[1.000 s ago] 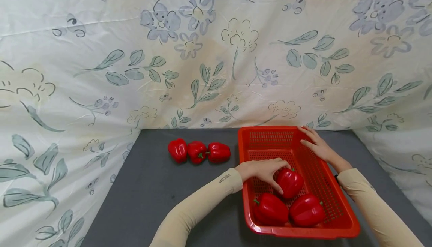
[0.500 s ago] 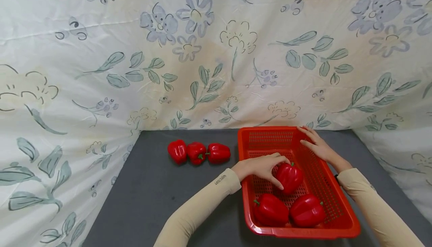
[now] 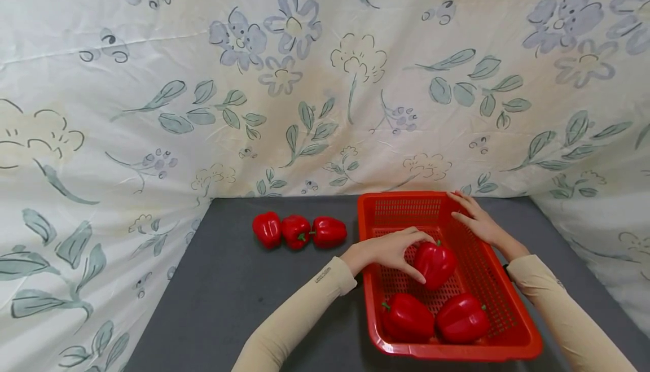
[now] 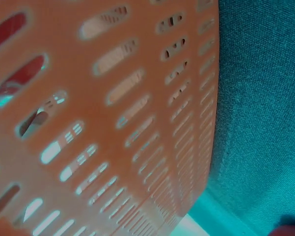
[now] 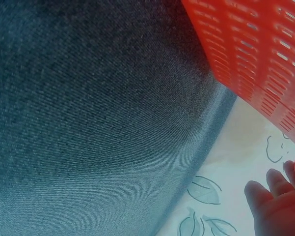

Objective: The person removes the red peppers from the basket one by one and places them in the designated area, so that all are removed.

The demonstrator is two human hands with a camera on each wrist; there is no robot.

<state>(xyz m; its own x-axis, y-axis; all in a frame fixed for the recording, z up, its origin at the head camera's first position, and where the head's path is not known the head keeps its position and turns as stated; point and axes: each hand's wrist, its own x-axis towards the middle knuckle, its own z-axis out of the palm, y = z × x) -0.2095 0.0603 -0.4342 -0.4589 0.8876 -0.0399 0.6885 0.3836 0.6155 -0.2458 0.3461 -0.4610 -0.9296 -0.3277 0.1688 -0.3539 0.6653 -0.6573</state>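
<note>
A red plastic basket with slotted walls stands on the right of the table. Inside it, my left hand holds a red bell pepper by its left side, thumb and fingertips against it and a gap at the palm. Two more bell peppers lie in the near end of the basket, a left one and a right one. My right hand rests on the basket's far right rim with extended fingers. The left wrist view shows mostly the basket wall.
Outside the basket, left of it, three bell peppers lie in a row: one on the left, a middle one and a right one. A floral cloth hangs behind the dark grey table.
My left hand and its bell pepper have shifted slightly toward the far end of the basket, and the left wrist has drawn a little to the left. The right hand stays in place.
</note>
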